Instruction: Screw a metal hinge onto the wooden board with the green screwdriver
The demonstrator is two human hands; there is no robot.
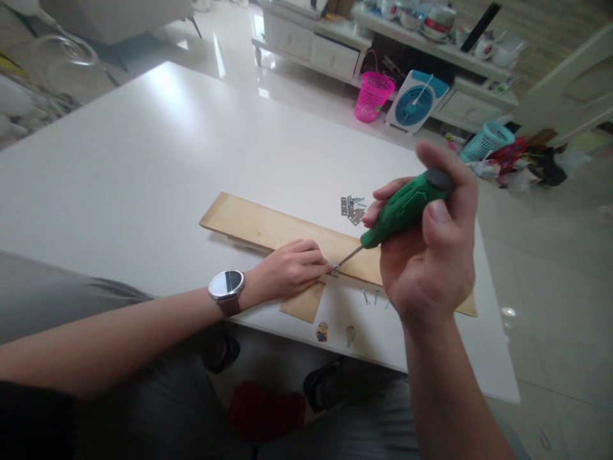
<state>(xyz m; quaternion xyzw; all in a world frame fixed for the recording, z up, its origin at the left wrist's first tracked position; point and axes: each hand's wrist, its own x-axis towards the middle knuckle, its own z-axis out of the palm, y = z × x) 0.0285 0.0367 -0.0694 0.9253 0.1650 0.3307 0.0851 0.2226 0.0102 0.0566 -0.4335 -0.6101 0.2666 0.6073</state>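
Note:
My right hand (431, 262) is closed around the green handle of a screwdriver (402, 207). Its shaft slants down to the left, and the tip meets a small metal hinge (334, 271) at the near edge of a long wooden plank (249, 220). The fingers of my left hand (299, 268) pinch at that hinge, with the hand resting against the plank; any screw there is too small to make out. A shorter wooden piece (305, 302) sticks out below my left hand. Part of the plank is hidden behind my right hand.
Several loose hinges and screws (352, 207) lie beyond the plank on the white table (119, 172). Nearer me are several screws (366, 297), a yellow cartoon sticker (322, 331) and another sticker (350, 335). A pink basket (372, 96) and a fan (416, 102) stand on the floor.

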